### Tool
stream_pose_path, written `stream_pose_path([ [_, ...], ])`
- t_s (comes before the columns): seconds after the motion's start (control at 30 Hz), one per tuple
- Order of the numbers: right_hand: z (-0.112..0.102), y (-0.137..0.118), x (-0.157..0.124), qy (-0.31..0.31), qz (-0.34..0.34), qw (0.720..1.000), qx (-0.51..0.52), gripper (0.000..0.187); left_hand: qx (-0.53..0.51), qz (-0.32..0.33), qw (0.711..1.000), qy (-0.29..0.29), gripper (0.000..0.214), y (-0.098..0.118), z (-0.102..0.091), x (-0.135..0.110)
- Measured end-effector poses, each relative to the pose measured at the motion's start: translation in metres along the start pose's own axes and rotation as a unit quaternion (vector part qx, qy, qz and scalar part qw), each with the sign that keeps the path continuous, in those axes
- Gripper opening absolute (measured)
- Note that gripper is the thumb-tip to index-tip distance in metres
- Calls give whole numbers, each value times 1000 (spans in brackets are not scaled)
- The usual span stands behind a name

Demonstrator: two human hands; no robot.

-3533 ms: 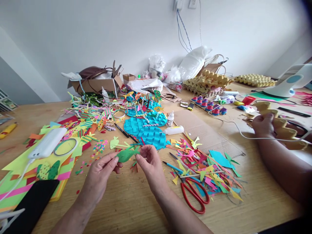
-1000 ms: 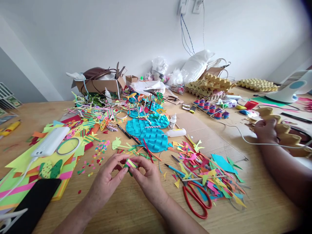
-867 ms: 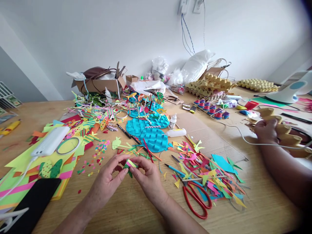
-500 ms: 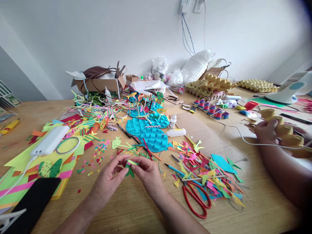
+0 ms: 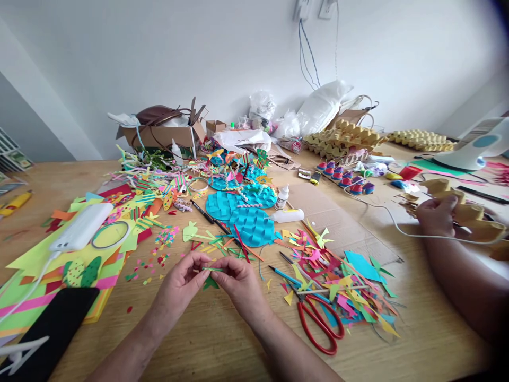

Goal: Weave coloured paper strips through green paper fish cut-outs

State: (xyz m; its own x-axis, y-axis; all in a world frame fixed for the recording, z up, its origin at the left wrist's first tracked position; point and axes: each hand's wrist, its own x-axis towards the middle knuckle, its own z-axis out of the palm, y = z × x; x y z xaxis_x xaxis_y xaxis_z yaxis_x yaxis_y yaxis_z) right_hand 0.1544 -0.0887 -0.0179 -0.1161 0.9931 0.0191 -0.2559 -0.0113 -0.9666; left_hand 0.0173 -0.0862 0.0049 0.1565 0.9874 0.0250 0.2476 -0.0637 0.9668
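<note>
My left hand (image 5: 181, 284) and my right hand (image 5: 238, 284) meet low over the wooden table (image 5: 222, 339), fingers pinched together. Between their fingertips they hold a small green paper cut-out (image 5: 210, 276), seen almost edge-on, with a green tail tip hanging below. Just beyond them lie loose paper strips (image 5: 222, 245) and blue woven paper discs (image 5: 251, 227). Red-handled scissors (image 5: 318, 321) lie to the right of my right hand.
A heap of coloured paper scraps (image 5: 342, 281) lies right of centre. Coloured sheets, a white power bank (image 5: 81, 227) and a black phone (image 5: 47, 331) sit at left. Glue bottles (image 5: 287, 215) and a cardboard box (image 5: 159, 135) stand farther back. Another person's hand (image 5: 437, 215) holds egg-carton pieces at right.
The green cut-out was held up flat between my hands; they have lowered toward the table and turned it, so it now shows edge-on. The other person's hand shifted slightly.
</note>
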Motion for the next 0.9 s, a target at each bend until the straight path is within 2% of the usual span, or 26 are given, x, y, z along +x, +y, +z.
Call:
stream_pose_path([
  [0.17,-4,-1,-1,12,5,997,-74,18,24,12,1000,-14,10,1,3,0],
  [0.33,-7,2,0,15,-25,985,-171,21,20,30,999,-15,7,-2,4,0],
  [0.5,-3,7,1,5,-27,989,-142,8,21,33,999,0,6,-8,2,0],
  [0.6,-1,7,2,4,-11,990,-144,10,22,27,999,3,7,-11,1,2],
  [0.67,-2,4,1,6,-8,984,-180,8,20,28,999,9,9,-12,1,3],
  [0.73,-3,1,1,7,-22,975,-223,14,24,29,999,11,10,-12,0,3],
  [0.9,-4,-1,-1,-9,-56,957,-283,15,99,51,994,-9,17,-13,-5,0],
])
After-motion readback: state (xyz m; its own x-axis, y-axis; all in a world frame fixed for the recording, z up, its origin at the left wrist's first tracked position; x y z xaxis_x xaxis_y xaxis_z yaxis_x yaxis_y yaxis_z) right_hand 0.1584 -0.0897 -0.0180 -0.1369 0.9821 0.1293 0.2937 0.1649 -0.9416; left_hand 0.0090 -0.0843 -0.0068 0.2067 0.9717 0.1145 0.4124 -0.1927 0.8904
